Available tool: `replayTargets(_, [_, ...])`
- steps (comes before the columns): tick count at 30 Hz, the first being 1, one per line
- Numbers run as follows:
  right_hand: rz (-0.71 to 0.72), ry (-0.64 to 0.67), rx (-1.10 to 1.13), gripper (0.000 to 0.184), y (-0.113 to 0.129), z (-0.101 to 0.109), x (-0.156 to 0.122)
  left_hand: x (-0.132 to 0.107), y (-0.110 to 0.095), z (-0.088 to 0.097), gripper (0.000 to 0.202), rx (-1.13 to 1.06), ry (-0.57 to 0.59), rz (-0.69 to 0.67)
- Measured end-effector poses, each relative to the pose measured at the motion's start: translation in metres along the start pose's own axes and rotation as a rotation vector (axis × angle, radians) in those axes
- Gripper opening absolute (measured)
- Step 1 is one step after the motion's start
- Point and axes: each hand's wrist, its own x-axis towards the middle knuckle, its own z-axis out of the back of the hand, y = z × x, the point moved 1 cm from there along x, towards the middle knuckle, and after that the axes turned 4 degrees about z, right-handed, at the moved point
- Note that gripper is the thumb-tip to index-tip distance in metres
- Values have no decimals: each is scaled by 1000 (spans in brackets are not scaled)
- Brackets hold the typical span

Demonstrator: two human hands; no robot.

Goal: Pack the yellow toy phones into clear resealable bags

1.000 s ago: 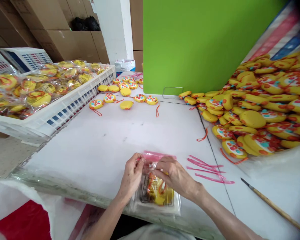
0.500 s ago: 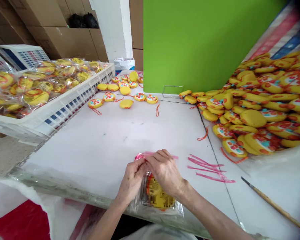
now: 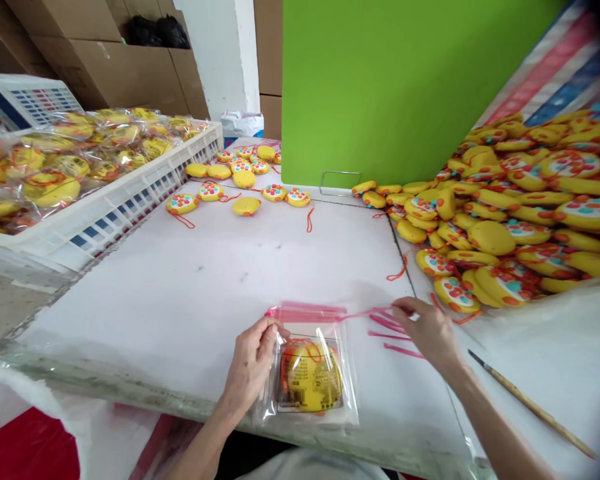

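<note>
Plastic bag (image 3: 307, 330): yellow toy (image 3: 314, 383) inside. White crate (image 3: 135, 187): bagged toys (image 3: 55, 190).

Your L hand (image 3: 253, 350) pinches top L of clear bag (image 3: 325, 333) w/ yellow toy (image 3: 313, 380) inside; your R hand (image 3: 427, 330) holds pink strip (image 3: 365, 313) reaching bag's top R. Crate (image 3: 145, 179) of bagged toys (image 3: 77, 163) at L, toy pile (image 3: 495, 233) at R.

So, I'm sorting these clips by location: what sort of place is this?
Probably a packing workshop: loose yellow toys lie heaped at the right of the white worktable, bagged ones fill a white crate on the left, and cardboard boxes are stacked behind.
</note>
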Motion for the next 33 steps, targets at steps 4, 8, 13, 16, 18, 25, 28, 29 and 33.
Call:
replayTargets(4, [-176, 177, -427, 26, -60, 31, -14, 5, 7, 1, 26, -108, 23, 50])
replayTargets(8, [-89, 167, -375, 26, -39, 47, -27, 8, 12, 0, 24, -182, 29, 69])
replayTargets(13, [54, 313, 227, 21, 35, 17, -15, 7, 11, 1, 20, -161, 45, 91])
replayTargets(16, [39, 515, 476, 21, 62, -22, 0, 6, 7, 0, 19, -142, 30, 84])
replayTargets(18, [23, 605, 633, 19, 67, -45, 6, 6, 5, 0, 19, -161, 51, 82])
replayTargets(25, [67, 615, 838, 16, 55, -63, 3, 7, 16, 4, 25, -255, 35, 162])
replayTargets(28, [99, 572, 857, 15, 53, -60, -3, 10, 24, 5, 23, -328, 57, 192])
replayTargets(29, [108, 564, 857, 15, 54, -60, -5, 10, 26, 6, 20, -343, 57, 190])
replayTargets(33, [140, 562, 825, 15, 59, -61, -10, 11, 25, 7, 15, -392, 37, 175])
